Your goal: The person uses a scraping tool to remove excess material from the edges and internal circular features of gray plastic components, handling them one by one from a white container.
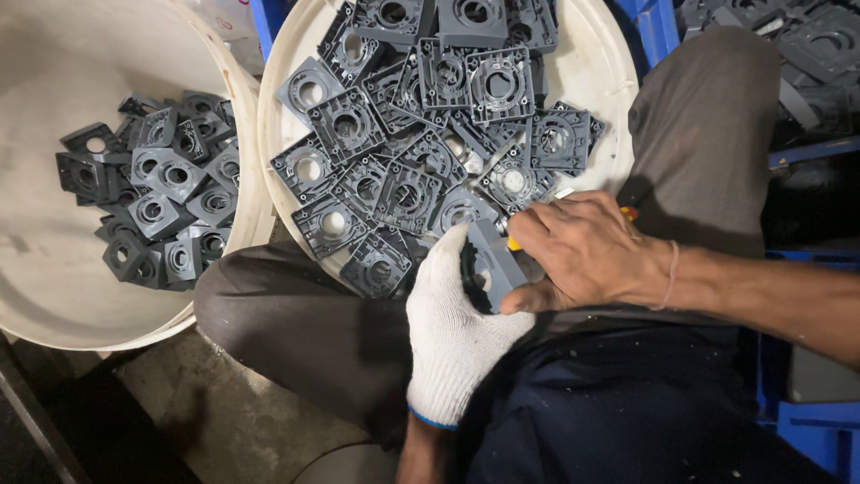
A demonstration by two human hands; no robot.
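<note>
My left hand (451, 327), in a white knit glove, grips a square grey plastic plate (491, 266) with a round hole, held over my lap. My bare right hand (582, 249) is closed on a small tool with a yellow handle (513, 242), pressed against the plate's upper edge; the tool's tip is hidden. Just beyond both hands stands a white bucket (600, 63) heaped with several of the same grey plates (421, 116).
A second white bucket (54, 269) at the left holds a smaller pile of grey plates (161, 197). My knees in grey trousers (708, 116) flank the middle bucket. Blue crates (820, 421) stand at the right, more grey parts (815, 45) at the top right. The floor (224, 421) is dusty concrete.
</note>
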